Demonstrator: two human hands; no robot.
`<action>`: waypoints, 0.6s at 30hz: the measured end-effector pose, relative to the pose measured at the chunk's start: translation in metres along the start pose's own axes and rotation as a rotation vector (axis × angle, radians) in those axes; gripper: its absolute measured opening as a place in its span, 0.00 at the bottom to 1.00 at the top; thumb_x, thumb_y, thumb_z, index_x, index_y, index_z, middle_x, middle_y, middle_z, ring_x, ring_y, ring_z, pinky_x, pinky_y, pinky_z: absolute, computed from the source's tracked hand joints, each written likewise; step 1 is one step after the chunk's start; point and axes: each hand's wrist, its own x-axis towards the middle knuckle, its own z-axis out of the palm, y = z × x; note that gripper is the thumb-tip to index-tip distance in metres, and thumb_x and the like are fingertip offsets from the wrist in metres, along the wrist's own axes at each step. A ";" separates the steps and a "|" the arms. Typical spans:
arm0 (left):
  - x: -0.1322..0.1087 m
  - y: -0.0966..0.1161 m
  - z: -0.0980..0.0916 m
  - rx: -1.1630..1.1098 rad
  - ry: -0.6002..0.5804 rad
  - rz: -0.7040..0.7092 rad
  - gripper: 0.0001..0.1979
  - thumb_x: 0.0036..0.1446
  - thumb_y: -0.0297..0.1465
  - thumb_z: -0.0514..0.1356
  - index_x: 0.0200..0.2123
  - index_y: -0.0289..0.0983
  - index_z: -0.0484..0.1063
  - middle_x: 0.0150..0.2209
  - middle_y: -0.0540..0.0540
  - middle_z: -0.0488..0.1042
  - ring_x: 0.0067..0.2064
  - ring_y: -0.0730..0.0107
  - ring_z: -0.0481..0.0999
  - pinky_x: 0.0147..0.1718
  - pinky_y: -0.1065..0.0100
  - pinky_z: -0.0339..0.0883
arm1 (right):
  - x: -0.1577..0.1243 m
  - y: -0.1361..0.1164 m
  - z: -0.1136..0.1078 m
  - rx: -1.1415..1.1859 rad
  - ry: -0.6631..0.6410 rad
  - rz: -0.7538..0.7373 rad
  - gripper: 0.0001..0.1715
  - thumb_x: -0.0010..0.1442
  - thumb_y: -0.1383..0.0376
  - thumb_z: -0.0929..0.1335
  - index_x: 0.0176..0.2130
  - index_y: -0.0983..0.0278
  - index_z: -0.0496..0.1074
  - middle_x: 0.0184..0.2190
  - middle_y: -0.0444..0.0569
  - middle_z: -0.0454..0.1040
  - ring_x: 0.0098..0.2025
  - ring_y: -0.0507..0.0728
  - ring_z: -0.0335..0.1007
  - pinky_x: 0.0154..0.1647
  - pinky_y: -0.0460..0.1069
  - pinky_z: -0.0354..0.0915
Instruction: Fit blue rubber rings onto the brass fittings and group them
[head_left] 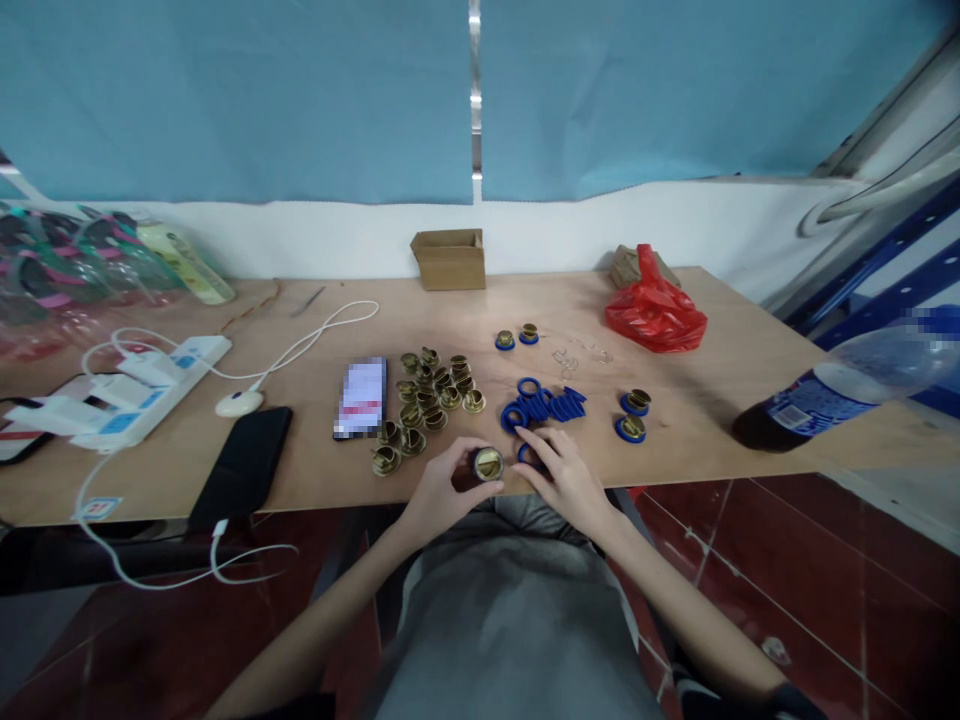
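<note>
Between the thumb and fingers of my left hand point(448, 483) is a round brass-coloured metal piece point(489, 465), its round face turned up, at the table's front edge. My right hand point(564, 478) is just right of it, thumb and index finger apart around a blue ring point(523, 455); whether they press on it is hard to see. The index fingertip is close to another blue ring point(513, 418), beside a heap of blue rings point(551, 404). Left of the heap stand several loose brass pieces point(431, 385). Brass pieces with blue rings point(631, 428) around their bases sit to the right.
On the left lie a lit phone point(361, 398), a dark phone point(244, 455), a power strip point(161, 395) and white cables. A cardboard box point(451, 262) and a red plastic bag point(656, 315) stand at the back. A cola bottle point(817, 400) lies tilted at right.
</note>
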 end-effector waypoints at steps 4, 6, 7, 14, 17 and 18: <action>0.000 -0.001 0.000 0.010 0.014 -0.005 0.20 0.53 0.31 0.71 0.47 0.40 0.70 0.44 0.46 0.79 0.46 0.62 0.81 0.49 0.62 0.73 | 0.002 -0.002 -0.001 0.054 -0.016 -0.002 0.25 0.70 0.58 0.68 0.63 0.62 0.65 0.48 0.58 0.77 0.52 0.67 0.74 0.53 0.65 0.72; 0.000 -0.001 0.000 0.014 0.020 -0.007 0.20 0.52 0.31 0.72 0.47 0.40 0.70 0.45 0.46 0.79 0.47 0.62 0.80 0.49 0.62 0.73 | 0.002 -0.003 -0.001 0.063 -0.013 0.010 0.22 0.70 0.59 0.67 0.60 0.62 0.67 0.48 0.58 0.78 0.52 0.66 0.74 0.53 0.64 0.72; 0.000 -0.002 0.001 0.018 0.023 -0.008 0.20 0.52 0.31 0.72 0.47 0.40 0.70 0.45 0.46 0.79 0.47 0.62 0.80 0.49 0.62 0.73 | 0.003 -0.004 -0.001 0.061 -0.014 0.013 0.20 0.70 0.60 0.67 0.59 0.62 0.68 0.48 0.58 0.78 0.52 0.66 0.74 0.53 0.64 0.72; -0.001 -0.008 0.003 -0.014 0.091 -0.022 0.21 0.50 0.33 0.73 0.45 0.40 0.70 0.40 0.48 0.78 0.40 0.65 0.79 0.42 0.66 0.73 | 0.004 -0.007 -0.001 0.029 -0.033 -0.005 0.13 0.70 0.64 0.66 0.53 0.62 0.70 0.46 0.57 0.77 0.50 0.65 0.74 0.51 0.61 0.72; -0.001 -0.006 0.002 -0.024 0.108 -0.028 0.20 0.50 0.32 0.72 0.45 0.40 0.72 0.38 0.50 0.77 0.38 0.67 0.77 0.38 0.68 0.72 | 0.004 -0.008 -0.001 0.019 -0.045 -0.002 0.10 0.70 0.66 0.65 0.51 0.62 0.70 0.45 0.57 0.77 0.49 0.65 0.74 0.51 0.61 0.71; -0.001 -0.004 0.002 -0.016 0.106 -0.032 0.19 0.50 0.32 0.71 0.45 0.40 0.73 0.36 0.50 0.76 0.36 0.68 0.76 0.37 0.69 0.71 | 0.005 -0.008 -0.001 0.015 -0.047 -0.001 0.10 0.70 0.66 0.65 0.51 0.63 0.70 0.45 0.57 0.77 0.49 0.65 0.73 0.51 0.61 0.71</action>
